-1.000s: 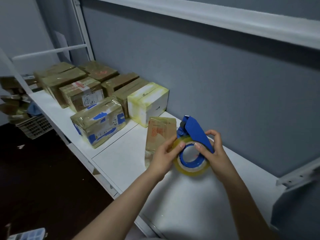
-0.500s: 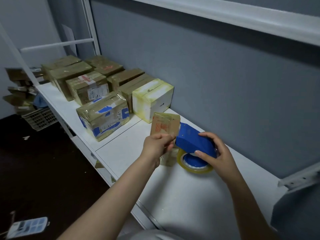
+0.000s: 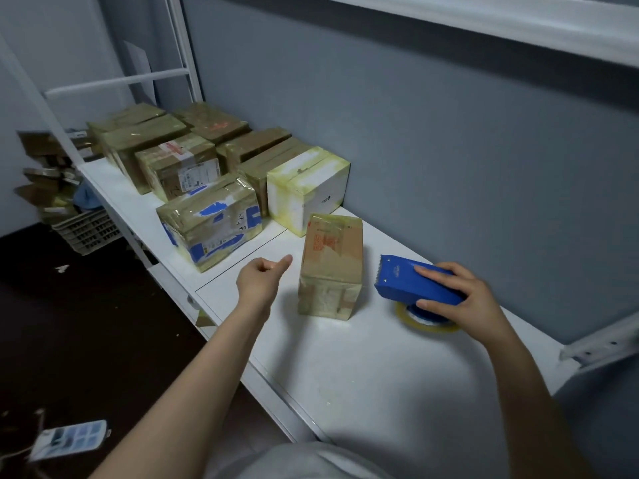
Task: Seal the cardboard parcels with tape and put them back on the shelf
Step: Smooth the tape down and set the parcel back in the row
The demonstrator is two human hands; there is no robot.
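Observation:
A small upright cardboard parcel, wrapped in tape, stands on the white shelf in front of me. My left hand hovers just left of it with fingers curled and thumb out, holding nothing. My right hand grips the blue tape dispenser, which lies on the shelf to the right of the parcel with its yellowish tape roll underneath. Several taped parcels are lined up further left along the shelf.
A grey wall backs the shelf, and an upper shelf rail runs overhead. A plastic crate with cardboard scraps sits on the dark floor at left. A small blue-and-white item lies on the floor near me.
My left hand has let go of the small parcel and drawn away to the left. My right hand has lowered the dispenser onto the shelf to the parcel's right.

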